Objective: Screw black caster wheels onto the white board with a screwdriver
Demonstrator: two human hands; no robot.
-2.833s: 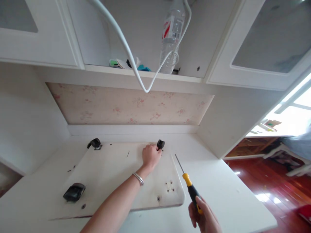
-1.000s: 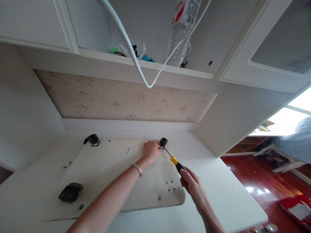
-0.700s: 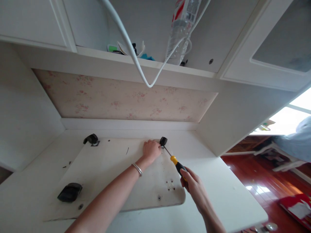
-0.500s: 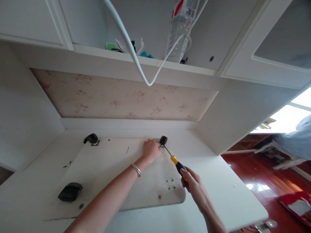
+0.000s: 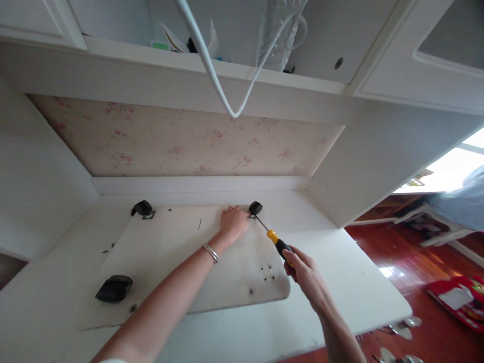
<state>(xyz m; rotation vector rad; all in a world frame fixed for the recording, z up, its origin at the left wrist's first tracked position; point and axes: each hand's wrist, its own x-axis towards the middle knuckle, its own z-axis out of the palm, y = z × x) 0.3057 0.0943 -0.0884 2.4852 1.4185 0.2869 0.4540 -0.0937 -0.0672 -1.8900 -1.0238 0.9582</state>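
Note:
A yellow-and-black screwdriver [image 5: 279, 244] is gripped in my right hand [image 5: 300, 264]. Its shaft slants up and left, and the tip meets the mounting plate of a black caster [image 5: 255, 207]. My left hand [image 5: 233, 222], with a silver bracelet at the wrist, rests on the far edge of a white panel [image 5: 223, 267]. Its fingers bend at that edge, partly hidden, and its thumb side is against the caster's plate. Another black caster [image 5: 142, 208] stands at the panel's far left corner, and a third black caster [image 5: 114, 289] is at the near left.
The panel lies on a white desktop [image 5: 351, 282] under a cabinet shelf [image 5: 212, 70]. A white cable [image 5: 235, 115] hangs down in front. A plastic bottle [image 5: 278, 38] stands on the shelf. At right, a red tray [image 5: 454, 297] lies on the wooden floor.
The view has tilted slightly down, so the shelf sits higher in the picture. Both hands and the screwdriver keep their places at the caster.

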